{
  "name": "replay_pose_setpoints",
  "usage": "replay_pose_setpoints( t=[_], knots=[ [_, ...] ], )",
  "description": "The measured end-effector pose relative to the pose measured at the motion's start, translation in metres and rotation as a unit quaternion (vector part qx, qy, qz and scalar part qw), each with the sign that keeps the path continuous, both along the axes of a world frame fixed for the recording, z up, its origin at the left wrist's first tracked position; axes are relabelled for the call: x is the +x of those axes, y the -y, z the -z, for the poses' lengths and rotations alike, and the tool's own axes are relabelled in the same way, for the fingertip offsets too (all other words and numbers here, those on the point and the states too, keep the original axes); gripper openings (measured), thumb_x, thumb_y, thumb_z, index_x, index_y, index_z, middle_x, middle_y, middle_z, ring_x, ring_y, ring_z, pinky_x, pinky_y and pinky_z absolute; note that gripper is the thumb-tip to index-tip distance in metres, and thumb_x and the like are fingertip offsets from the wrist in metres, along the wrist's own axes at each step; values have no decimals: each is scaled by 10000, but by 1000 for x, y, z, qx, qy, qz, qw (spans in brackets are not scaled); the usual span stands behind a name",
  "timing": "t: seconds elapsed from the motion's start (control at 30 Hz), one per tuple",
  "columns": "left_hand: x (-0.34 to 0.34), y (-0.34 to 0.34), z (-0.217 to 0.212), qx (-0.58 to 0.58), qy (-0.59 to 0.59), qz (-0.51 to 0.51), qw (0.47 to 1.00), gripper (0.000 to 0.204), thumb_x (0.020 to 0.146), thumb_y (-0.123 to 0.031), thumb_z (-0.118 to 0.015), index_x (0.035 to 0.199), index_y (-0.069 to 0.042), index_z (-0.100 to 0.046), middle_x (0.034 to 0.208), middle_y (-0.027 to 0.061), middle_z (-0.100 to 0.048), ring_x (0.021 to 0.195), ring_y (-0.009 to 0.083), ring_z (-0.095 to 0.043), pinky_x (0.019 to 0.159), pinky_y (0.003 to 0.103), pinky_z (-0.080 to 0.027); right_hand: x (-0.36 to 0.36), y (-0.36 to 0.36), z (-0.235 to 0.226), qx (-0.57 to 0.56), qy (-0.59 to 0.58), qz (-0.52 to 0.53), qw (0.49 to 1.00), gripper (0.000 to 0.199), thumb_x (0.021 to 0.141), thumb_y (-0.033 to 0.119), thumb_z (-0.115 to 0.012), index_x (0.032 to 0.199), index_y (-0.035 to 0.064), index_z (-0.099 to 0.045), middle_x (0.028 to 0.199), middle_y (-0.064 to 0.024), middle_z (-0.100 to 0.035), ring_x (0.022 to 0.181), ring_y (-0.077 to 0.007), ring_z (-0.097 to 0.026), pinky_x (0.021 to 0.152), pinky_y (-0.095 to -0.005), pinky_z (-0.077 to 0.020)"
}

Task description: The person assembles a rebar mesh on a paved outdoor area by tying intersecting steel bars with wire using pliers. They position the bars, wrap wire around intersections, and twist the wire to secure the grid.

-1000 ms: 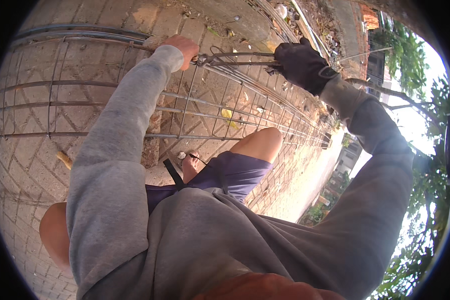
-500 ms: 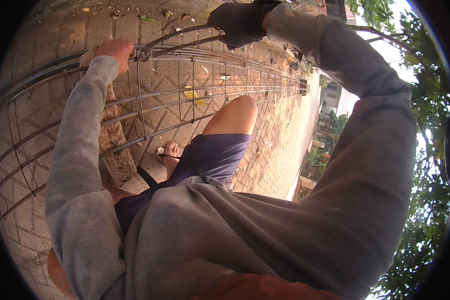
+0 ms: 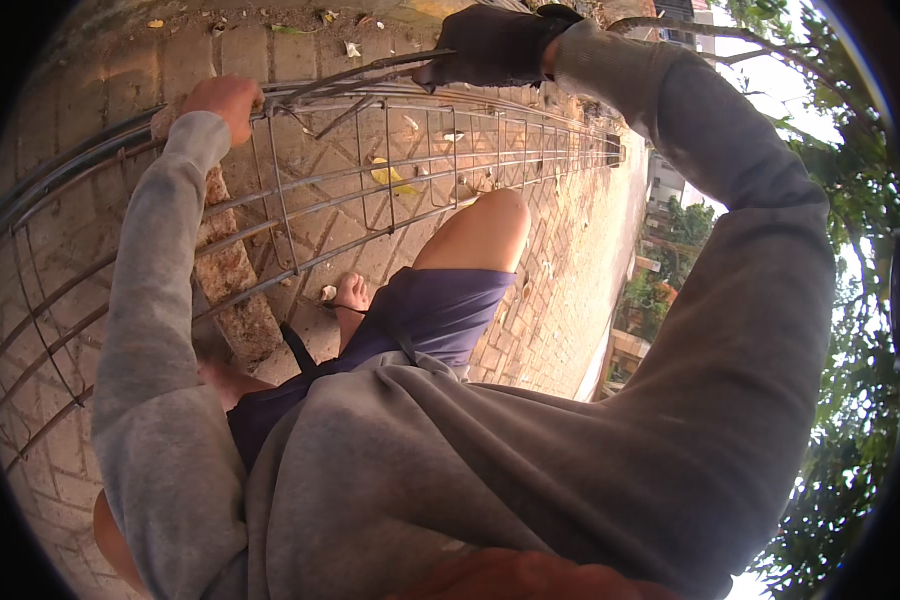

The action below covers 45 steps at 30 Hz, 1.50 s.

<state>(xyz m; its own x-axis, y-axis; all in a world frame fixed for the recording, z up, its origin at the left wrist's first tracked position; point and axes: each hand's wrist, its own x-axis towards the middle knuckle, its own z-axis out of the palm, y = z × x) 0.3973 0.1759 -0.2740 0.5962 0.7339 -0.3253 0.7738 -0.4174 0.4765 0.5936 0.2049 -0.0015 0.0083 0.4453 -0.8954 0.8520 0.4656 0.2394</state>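
Note:
A long cage of steel rebar (image 3: 330, 180) with rectangular wire stirrups runs from the left rim toward the far right. My bare left hand (image 3: 225, 105) is closed over its upper bars. My right hand (image 3: 490, 48), in a dark glove, is closed around the end of dark metal rods (image 3: 370, 68) that slant down leftward to the top of the cage, just right of my left hand. Whether these rods are a tool's handles or loose bars I cannot tell. The glove hides the right fingertips.
A rough block (image 3: 235, 300) lies beneath the cage, beside my bare foot (image 3: 350, 295). My bent knee (image 3: 485, 225) is close to the cage's near side. Brick paving (image 3: 530, 290) carries scattered leaves (image 3: 385, 175). Trees (image 3: 830, 450) stand at the right.
My right hand has moved slightly right and up, and the rods' lower ends have come apart near the cage top. My left hand keeps its place.

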Motion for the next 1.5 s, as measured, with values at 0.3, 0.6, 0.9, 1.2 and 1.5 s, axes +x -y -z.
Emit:
replay_pose_setpoints(
  t=[0.3, 0.6, 0.9, 1.2, 1.5],
  knots=[
    [2, 1, -3, 11, -15, 17, 1000, 326, 831, -75, -767, 1156, -92, -756, 1112, 131, -757, 1040, 328, -727, 937, 451, -609, 23, 17, -2, -59, -27, 229, 971, 396, 837, 404, -749, 928, 19, -712, 642, -66, -599, 517, -149, -578, 499, -303, -494],
    [-4, 3, -15, -26, -39, -11, 999, 267, 827, -60, -721, 1092, -65, -754, 1088, 141, -760, 1036, 345, -729, 891, 468, -613, 20, 27, 3, 308, -75, -445, 837, 387, 920, 431, -675, 1090, 88, -737, 1052, -181, -684, 1018, -201, -680, 847, -453, -508],
    [-5, 5, -24, -59, -36, -22, 997, 374, 811, -28, -715, 1166, -136, -762, 1156, 123, -752, 1095, 352, -710, 953, 465, -589, 38, 34, -2, -55, -47, 239, 968, 402, 815, 429, -756, 975, 66, -685, 705, -35, -628, 580, -127, -605, 492, -303, -459],
    [-4, 3, -18, -47, -7, -12, 999, 572, 792, -44, -743, 1345, -179, -687, 1211, 142, -733, 1120, 342, -699, 984, 462, -578, 43, 22, 8, -166, 25, 122, 978, 379, 902, 520, -577, 858, 170, -714, 703, 12, -655, 649, -114, -637, 653, -301, -466],
    [-13, 11, -25, -31, 93, -37, 995, 919, 772, -192, -861, 1578, -209, -420, 1423, 148, -613, 1317, 355, -576, 1114, 476, -494, 34, -19, -7, -56, -43, 119, 990, 348, 861, 423, -682, 983, 104, -748, 761, -29, -674, 604, -154, -638, 600, -306, -532]
  ],
)
